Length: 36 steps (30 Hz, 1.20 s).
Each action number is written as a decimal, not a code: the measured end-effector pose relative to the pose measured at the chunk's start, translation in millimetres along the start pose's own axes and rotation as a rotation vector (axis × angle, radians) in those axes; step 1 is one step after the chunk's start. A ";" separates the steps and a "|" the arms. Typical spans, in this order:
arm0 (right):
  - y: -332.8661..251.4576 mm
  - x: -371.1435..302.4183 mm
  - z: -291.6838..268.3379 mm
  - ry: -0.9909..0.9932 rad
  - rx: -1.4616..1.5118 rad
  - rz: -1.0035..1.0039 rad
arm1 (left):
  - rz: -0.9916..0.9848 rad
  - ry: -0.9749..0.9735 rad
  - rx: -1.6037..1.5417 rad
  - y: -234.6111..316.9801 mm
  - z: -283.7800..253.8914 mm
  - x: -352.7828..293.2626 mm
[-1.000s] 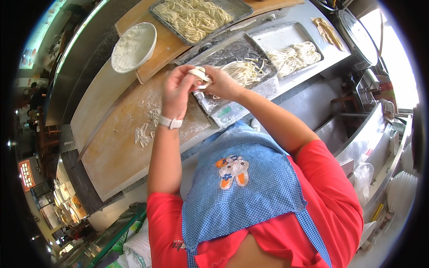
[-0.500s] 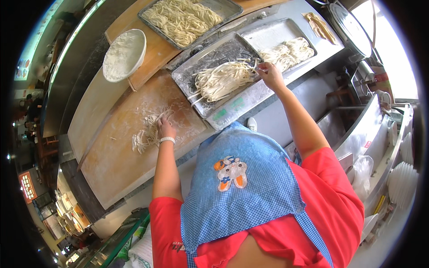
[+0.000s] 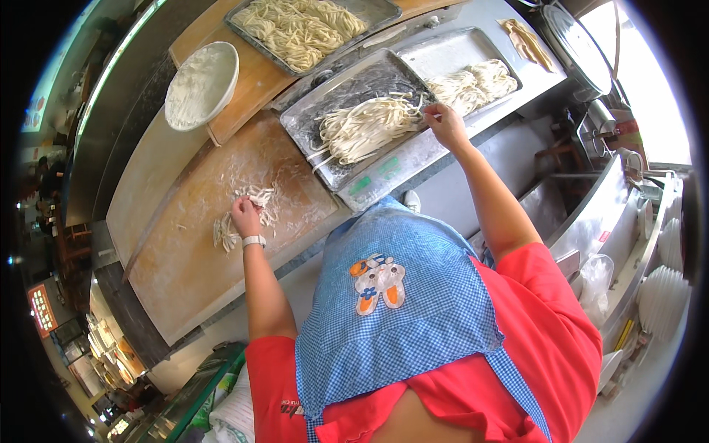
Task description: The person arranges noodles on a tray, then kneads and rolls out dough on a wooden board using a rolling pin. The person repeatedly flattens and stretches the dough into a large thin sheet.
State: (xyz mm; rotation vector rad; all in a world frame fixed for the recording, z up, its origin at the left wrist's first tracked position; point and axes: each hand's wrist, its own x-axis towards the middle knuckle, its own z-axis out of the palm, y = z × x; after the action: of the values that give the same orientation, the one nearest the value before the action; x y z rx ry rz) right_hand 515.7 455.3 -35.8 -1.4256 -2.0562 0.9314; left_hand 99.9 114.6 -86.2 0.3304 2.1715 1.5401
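On the floured wooden board, my left hand (image 3: 246,215) has its fingers curled down over a small heap of loose noodles (image 3: 260,196). More strands (image 3: 224,235) from that heap show beside the wrist, and the hand hides its middle. Farther right, my right hand (image 3: 446,125) pinches at the end of a thick bundle of pale noodles (image 3: 362,130). That bundle lies in a floured metal tray (image 3: 304,117). Next to it, a second tray (image 3: 436,53) holds two more noodle bundles (image 3: 473,86).
A white bowl of flour (image 3: 198,88) stands at the back left of the board (image 3: 173,255). Behind, another metal tray (image 3: 377,13) is full of noodles. Brown strips (image 3: 529,44) lie by a round metal lid (image 3: 576,46). A steel counter (image 3: 583,221) stands at my right.
My left hand has shifted left across the small noodle heap, parting strands to either side. The right hand stays at the bundle's end, its fingers drawn closer together.
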 end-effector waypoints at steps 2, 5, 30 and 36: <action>-2.8 -0.1 1.7 -0.002 0.004 -0.012 | -0.001 0.004 -0.132 17.5 -7.1 0.5; -4.5 1.1 3.5 -0.001 -0.038 -0.029 | -0.029 0.022 -0.225 38.9 -8.0 -2.8; -71.8 15.6 17.5 -0.190 -0.160 -0.052 | 0.026 -0.233 -0.309 122.6 24.2 -32.4; -118.8 -7.2 45.8 -0.509 0.149 -0.079 | 0.050 -0.466 -0.190 157.4 62.4 -54.9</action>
State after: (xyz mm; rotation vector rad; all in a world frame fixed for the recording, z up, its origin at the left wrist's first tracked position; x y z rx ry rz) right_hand 412.5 409.0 23.2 -1.0978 -2.3103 1.4980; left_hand 168.1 196.2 56.5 0.6154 1.6581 1.5010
